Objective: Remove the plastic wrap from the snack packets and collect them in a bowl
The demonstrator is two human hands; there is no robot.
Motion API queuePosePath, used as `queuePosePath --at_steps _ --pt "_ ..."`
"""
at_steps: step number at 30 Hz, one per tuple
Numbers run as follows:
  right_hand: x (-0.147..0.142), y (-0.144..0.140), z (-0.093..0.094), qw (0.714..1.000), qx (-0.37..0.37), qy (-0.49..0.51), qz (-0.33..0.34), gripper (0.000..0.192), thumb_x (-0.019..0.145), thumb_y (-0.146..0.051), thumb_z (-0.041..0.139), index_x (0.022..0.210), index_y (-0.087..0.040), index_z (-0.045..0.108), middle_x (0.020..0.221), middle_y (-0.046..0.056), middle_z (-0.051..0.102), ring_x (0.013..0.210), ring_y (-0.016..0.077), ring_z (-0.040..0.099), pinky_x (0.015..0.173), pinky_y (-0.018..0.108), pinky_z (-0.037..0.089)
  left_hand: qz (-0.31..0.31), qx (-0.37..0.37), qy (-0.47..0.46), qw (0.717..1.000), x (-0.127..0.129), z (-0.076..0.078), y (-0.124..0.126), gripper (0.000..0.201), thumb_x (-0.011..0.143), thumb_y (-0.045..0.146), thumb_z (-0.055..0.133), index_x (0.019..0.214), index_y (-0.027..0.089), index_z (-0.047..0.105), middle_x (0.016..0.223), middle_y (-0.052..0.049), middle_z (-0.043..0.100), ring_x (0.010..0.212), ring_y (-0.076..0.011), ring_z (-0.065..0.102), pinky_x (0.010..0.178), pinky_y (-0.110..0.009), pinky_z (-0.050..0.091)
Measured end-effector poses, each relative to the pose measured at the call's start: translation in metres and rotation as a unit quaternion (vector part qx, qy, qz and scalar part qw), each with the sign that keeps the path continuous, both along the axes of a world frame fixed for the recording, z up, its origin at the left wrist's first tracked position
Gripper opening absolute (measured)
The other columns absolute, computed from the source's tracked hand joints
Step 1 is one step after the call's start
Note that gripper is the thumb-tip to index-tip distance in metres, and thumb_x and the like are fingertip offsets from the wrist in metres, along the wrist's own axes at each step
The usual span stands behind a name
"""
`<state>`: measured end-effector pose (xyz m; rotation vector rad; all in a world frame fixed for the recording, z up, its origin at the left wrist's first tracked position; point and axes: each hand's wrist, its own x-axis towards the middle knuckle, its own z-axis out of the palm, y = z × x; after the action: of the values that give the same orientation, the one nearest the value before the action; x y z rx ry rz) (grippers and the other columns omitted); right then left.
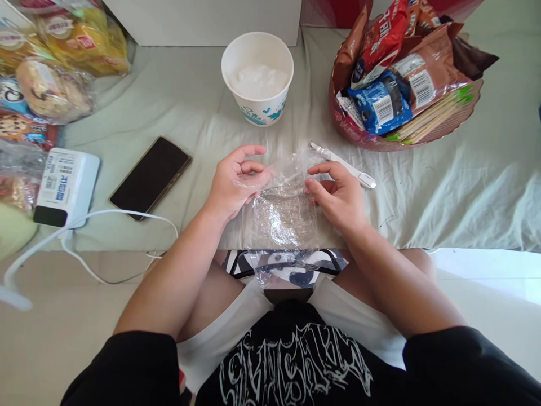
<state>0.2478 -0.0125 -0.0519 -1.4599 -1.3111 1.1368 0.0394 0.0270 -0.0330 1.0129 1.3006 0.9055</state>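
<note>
Your left hand (pixel 234 183) and right hand (pixel 338 194) each pinch an edge of the crinkled clear plastic bag (pixel 285 211), which hangs between them at the centre, over the near edge of the pale green wrinkled sheet (pixel 465 186). At 12 o'clock stands a white paper cup with blue print (pixel 257 76); at 2 o'clock a reddish basket of snack packets (pixel 401 73). A black phone (pixel 150 177) lies at 9 o'clock, a white charger block (pixel 65 186) beyond it, bagged breads (pixel 54 62) at 10
</note>
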Motion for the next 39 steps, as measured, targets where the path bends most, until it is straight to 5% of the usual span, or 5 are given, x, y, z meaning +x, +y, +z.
queuePosePath --at_steps 9,17,23,31,39 --pt "0.000 0.001 0.001 0.997 -0.025 0.068 -0.038 0.022 0.089 -0.039 0.070 0.084 -0.022 0.056 0.103 0.003 0.065 0.064 0.0080 0.062 0.048 0.020 0.050 -0.016 0.020 -0.008 1.000 -0.005 -0.004 0.002 0.041 0.070 0.017 0.081 0.109 0.022 0.069 0.072 0.004 0.071 0.037 -0.0035 0.041 0.030 -0.020 0.019" --pt "0.004 0.001 -0.002 0.991 -0.054 0.114 0.043 0.058 0.076 -0.047 0.085 0.121 -0.028 0.054 0.098 0.001 0.070 0.064 0.0130 0.064 0.053 0.027 0.052 -0.003 0.005 -0.023 1.000 -0.006 -0.006 0.005 0.045 0.067 0.017 0.080 0.110 0.023 0.070 0.072 0.004 0.074 0.037 -0.0041 0.041 0.031 -0.020 0.022" --pt "0.005 0.003 0.002 0.992 -0.051 0.066 0.096 0.024 0.083 -0.037 0.074 0.082 -0.023 0.055 0.066 -0.004 0.059 0.057 0.0105 0.056 0.053 0.026 0.046 -0.007 0.011 -0.015 1.000 -0.010 -0.003 0.005 0.047 0.067 0.018 0.081 0.112 0.023 0.070 0.075 0.002 0.075 0.040 -0.0056 0.048 0.032 -0.020 0.026" --pt "0.002 0.002 0.004 0.994 -0.032 0.099 0.033 0.040 0.090 -0.060 0.070 0.088 -0.027 0.048 0.072 -0.002 0.070 0.055 0.0130 0.063 0.049 0.027 0.049 -0.085 0.008 -0.100 0.991 -0.016 -0.008 0.006 0.059 0.059 0.029 0.091 0.113 0.023 0.068 0.096 -0.005 0.081 0.079 -0.0186 0.077 0.062 -0.026 0.061" --pt "0.005 0.000 0.005 0.994 -0.039 0.097 0.013 0.049 0.075 -0.061 0.085 0.092 -0.027 0.054 0.072 -0.004 0.066 0.057 0.0133 0.063 0.053 0.028 0.052 -0.073 0.032 -0.028 0.996 -0.019 -0.008 0.005 0.041 0.062 0.026 0.084 0.098 0.021 0.066 0.079 0.000 0.076 0.065 -0.0152 0.072 0.061 -0.027 0.058"
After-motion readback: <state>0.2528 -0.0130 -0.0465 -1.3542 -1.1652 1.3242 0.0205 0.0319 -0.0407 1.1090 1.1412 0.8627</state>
